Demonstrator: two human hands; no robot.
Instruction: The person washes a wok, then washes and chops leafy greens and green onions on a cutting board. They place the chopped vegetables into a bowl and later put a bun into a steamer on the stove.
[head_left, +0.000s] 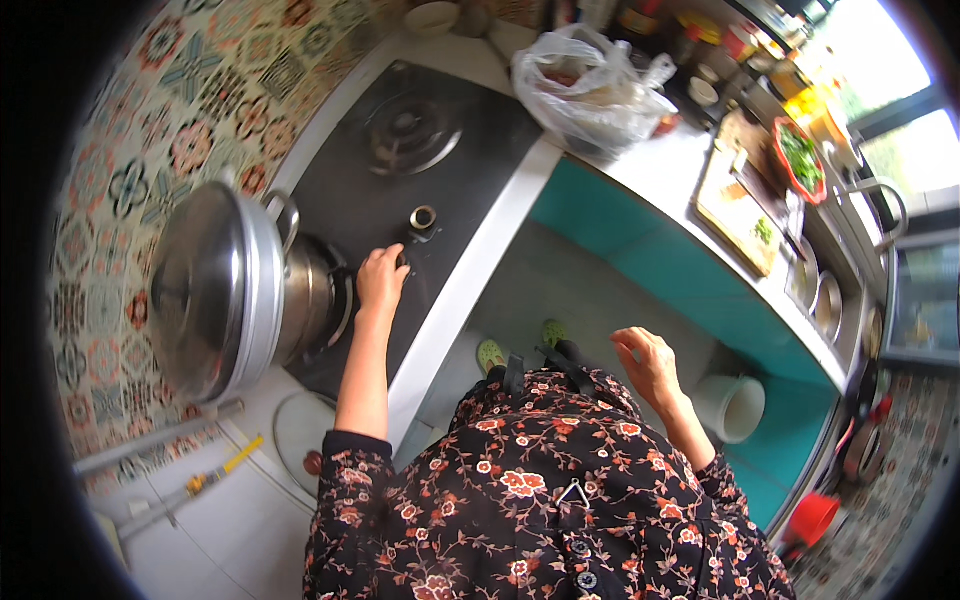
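Observation:
My left hand (382, 279) grips a control knob (403, 260) on the black gas cooktop (330, 176); the fingers mostly cover it. A second knob (423, 218) with a shiny rim stands just beyond. Left of that hand, a large metal steamer pot (300, 300) sits on the near burner, topped by a domed steel lid (199, 292). No flame can be seen under it. The far burner (409, 131) carries nothing. My right hand (649, 364) hangs in front of my body above the floor, fingers loosely curved and apart, holding nothing.
A plastic bag (592, 90) rests on the counter corner past the cooktop. Further right lie a cutting board (739, 202) and a red-rimmed basket of greens (800, 159). A white bin (731, 409) stands below the counter. Beside the pot lies a glass lid (296, 424).

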